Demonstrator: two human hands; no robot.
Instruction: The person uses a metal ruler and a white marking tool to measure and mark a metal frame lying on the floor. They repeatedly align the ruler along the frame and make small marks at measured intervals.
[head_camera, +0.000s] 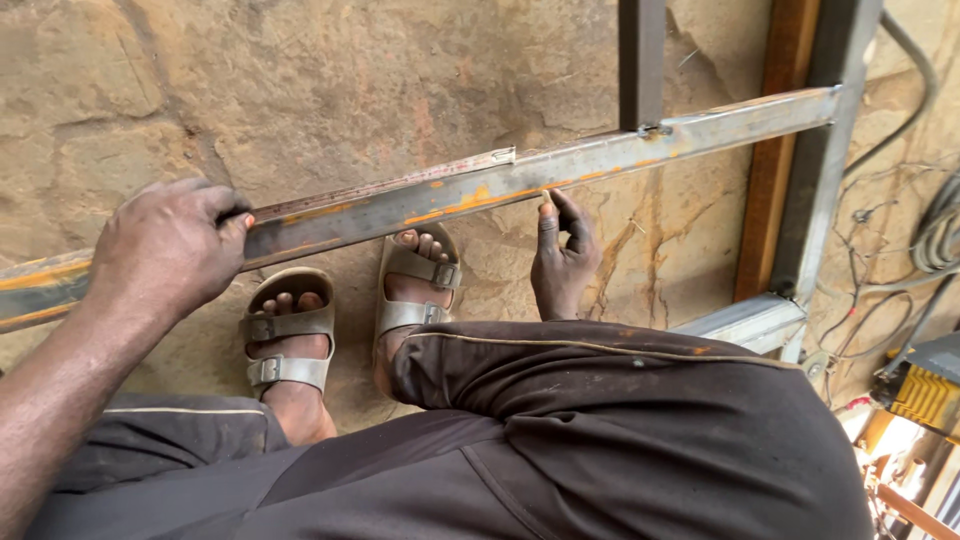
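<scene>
Dark trousers (600, 440) fill the bottom of my view, with two sandalled feet (350, 320) on the stone floor (300, 90) below them. Across the middle runs the steel bar (450, 195), a long rusty rectangular tube slanting up to the right, where it joins an upright frame (810, 160) at a weld. My left hand (165, 245) wraps over the bar near its low end, its grip closed on the metal. My right hand (562, 262) sits under the bar's middle, fingers loosely curled, only the thumb and a fingertip touching the lower edge; its grip holds nothing. I judge the bar stiff and fairly heavy, with rough, flaky faces that will not slip but edges that may bite. Best hold looks to be around the flat faces, hands well apart. Cables (900, 250) trail at the right.
</scene>
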